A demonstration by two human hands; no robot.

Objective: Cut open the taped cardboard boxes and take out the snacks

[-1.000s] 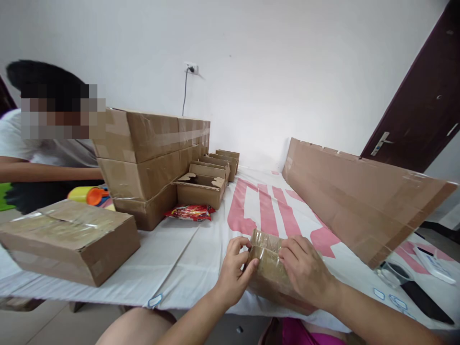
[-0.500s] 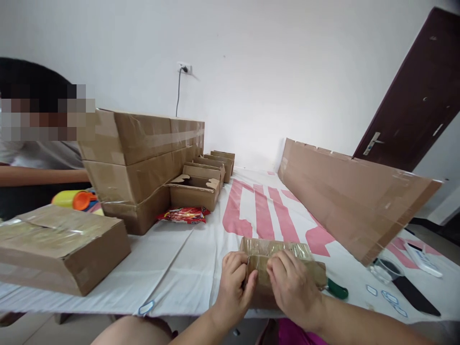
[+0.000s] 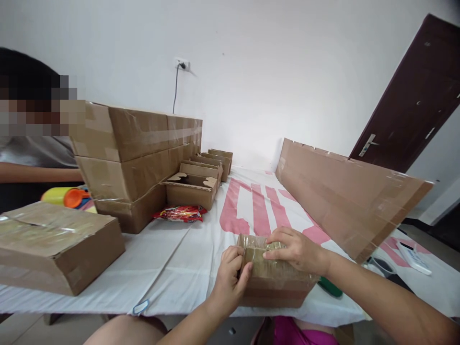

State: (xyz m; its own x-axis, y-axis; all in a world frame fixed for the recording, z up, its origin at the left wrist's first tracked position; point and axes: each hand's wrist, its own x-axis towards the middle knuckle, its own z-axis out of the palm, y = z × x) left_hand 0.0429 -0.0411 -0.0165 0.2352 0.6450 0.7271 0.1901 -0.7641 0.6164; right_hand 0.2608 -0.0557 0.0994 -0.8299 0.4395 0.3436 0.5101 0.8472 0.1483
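Nearest me, just below the small taped cardboard box (image 3: 273,291), a magenta cloth (image 3: 302,334) shows in my lap, and my bare knee (image 3: 125,330) is to the box's left. The box sits at the near edge of the cloth-covered table (image 3: 187,268), its top crossed with shiny tape. My left hand (image 3: 232,275) holds the box's left end, fingers bent over the upper corner and thumb along the near side. My right hand (image 3: 298,250) lies over its top with fingers reaching leftward; I can't tell whether their tips pinch the tape or only press on it.

Just right of the box is a dark green object (image 3: 329,287), partly hidden by my right forearm. Well to the box's left lies a larger taped carton (image 3: 93,254). Off to its right are a clear cup (image 3: 383,267) and a white device (image 3: 413,258).

Beyond the box to the left lies a red packet (image 3: 181,214); behind that packet, a row of open cardboard boxes (image 3: 189,196) runs away beside a stack of closed cartons (image 3: 140,165). Beyond the box to the right stands a long cardboard panel (image 3: 345,196). Far left of the box, past the larger carton, are a yellow cup (image 3: 53,195) and another person's forearm (image 3: 39,173). Farthest beyond the box, the wall carries a plugged-in socket (image 3: 182,63), with a dark door (image 3: 406,96) to the right.
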